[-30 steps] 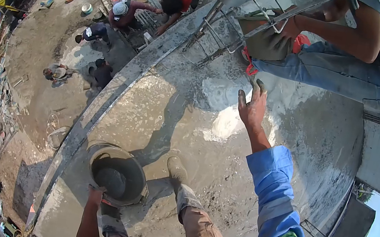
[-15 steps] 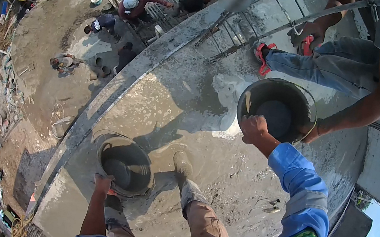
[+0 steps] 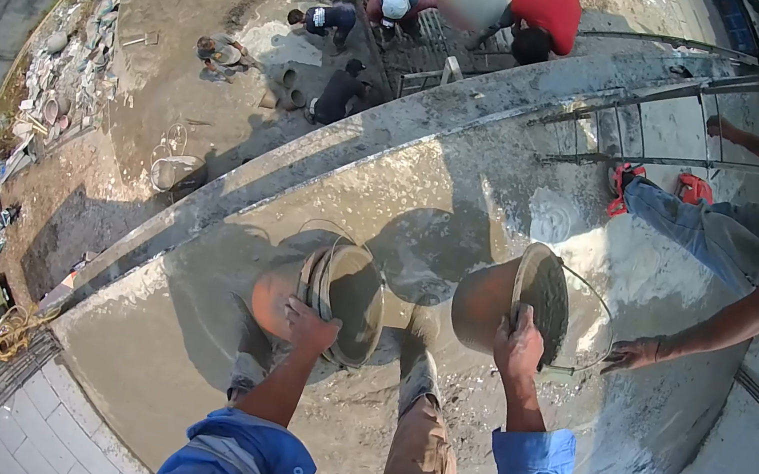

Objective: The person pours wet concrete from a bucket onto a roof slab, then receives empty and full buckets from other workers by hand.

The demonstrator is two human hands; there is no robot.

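My left hand (image 3: 311, 327) is closed on the rim of a stack of nested buckets (image 3: 355, 304), tilted on their side with the mouth facing right. The outer one has an orange-brown wall. My right hand (image 3: 519, 343) grips the rim of another bucket (image 3: 481, 306), also tipped with its mouth to the right. Grey residue coats its inside, and a thin wire handle (image 3: 606, 307) hangs out to the right. Close to that handle is a co-worker's open hand (image 3: 635, 353). My boots stand on the wet grey concrete below the buckets.
A raised concrete edge (image 3: 312, 159) curves across the slab, with lower ground beyond it. Several people work down there, one in a red shirt (image 3: 550, 8). A rebar frame (image 3: 689, 94) lies at the upper right, beside the seated co-worker's legs (image 3: 695, 232). Rubble (image 3: 60, 89) lines the far left.
My right hand has drawn its bucket away from the co-worker, whose hand is now off it. Both my hands have tipped their buckets sideways and come closer together. The view has turned.
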